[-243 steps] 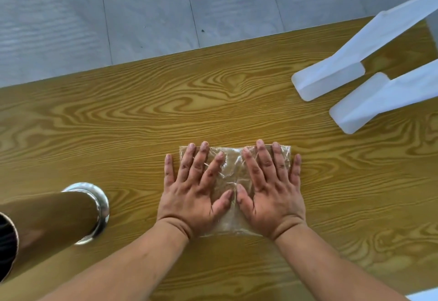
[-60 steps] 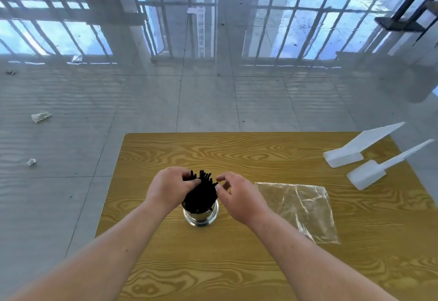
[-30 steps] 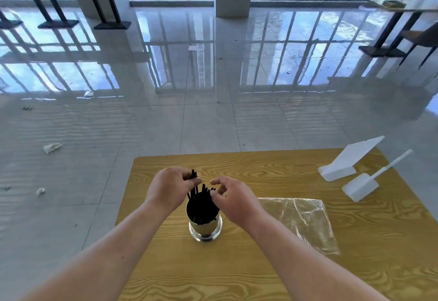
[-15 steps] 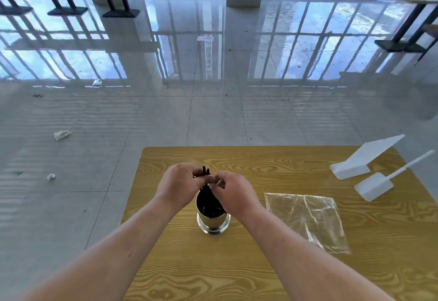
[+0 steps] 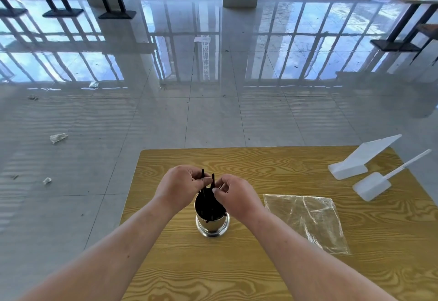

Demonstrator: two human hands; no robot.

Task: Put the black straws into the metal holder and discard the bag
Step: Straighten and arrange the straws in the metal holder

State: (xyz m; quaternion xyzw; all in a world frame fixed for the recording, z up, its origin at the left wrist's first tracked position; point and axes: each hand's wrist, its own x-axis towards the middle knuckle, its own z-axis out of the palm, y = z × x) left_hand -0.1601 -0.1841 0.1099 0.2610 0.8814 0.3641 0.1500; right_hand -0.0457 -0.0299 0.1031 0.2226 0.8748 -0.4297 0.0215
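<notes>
- The metal holder (image 5: 212, 223) stood upright on the table (image 5: 237, 265), full of black straws (image 5: 209, 207).
- The empty bag (image 5: 305, 220) lay flat just to its right — not yet thrown out.
- Over the holder, the left hand (image 5: 181, 185) and right hand (image 5: 235, 194) each pinched one tall straw with curled fingers — likely to push it down.
- Two white scoops (image 5: 355, 165) lay far right.

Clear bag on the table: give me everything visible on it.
The bag is a thin, clear plastic film, roughly rectangular, creased and glinting, with wood grain showing through. It looks empty and lies flat on the wooden table, right of the metal holder and apart from it. Nothing rests on it. The left hand and right hand do not touch it; both pinch straws at the holder.
</notes>
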